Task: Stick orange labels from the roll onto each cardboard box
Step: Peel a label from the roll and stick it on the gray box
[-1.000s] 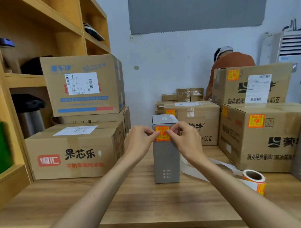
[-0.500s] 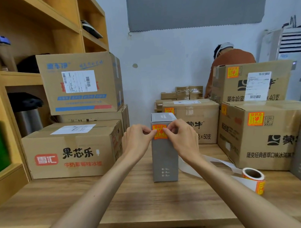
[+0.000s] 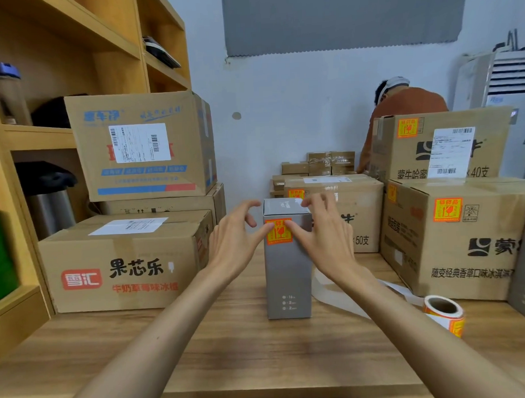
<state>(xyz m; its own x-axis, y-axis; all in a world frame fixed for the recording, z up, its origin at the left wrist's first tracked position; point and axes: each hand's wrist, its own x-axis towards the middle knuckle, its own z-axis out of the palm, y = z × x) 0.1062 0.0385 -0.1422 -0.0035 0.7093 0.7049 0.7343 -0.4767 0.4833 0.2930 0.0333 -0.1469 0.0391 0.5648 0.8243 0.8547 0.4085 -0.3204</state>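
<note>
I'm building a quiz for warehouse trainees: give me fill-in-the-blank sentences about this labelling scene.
The upright box under the hands is coloured ____.
The left hand and right hand both press its orange ____.
The label roll lies on the table to the box's ____.
Missing words: grey; label; right.

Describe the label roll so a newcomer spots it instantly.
Start at the wooden table and find the tall grey box standing mid-table. Right of it, in front of the stacked cardboard boxes, the label roll lies on its side. It alone is a small hollow-cored cylinder with orange labels and a pale backing strip trailing away.
</note>
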